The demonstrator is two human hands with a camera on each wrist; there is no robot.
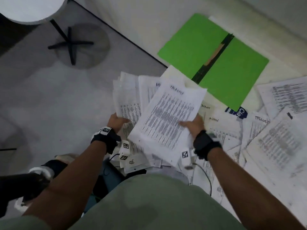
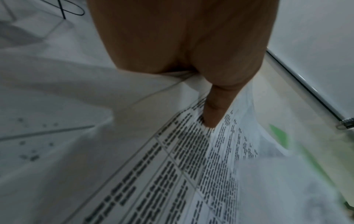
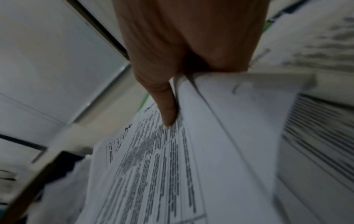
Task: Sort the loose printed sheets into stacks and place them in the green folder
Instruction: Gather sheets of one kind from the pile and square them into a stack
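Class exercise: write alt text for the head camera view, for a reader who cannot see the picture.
Seen from above, a person's left hand grips a sheaf of printed sheets while the right hand holds another printed sheet across it. Beyond them a green folder lies open on a white surface, with more loose sheets scattered to the right.

- Loose sheets [image 1: 274, 138] blanket the white surface [image 1: 149, 22] on the right side — no bare patch there.
- The green folder [image 1: 214, 58] lies open with bare surface beyond it.
- Held papers [image 1: 167, 117] block the space ahead of both hands.
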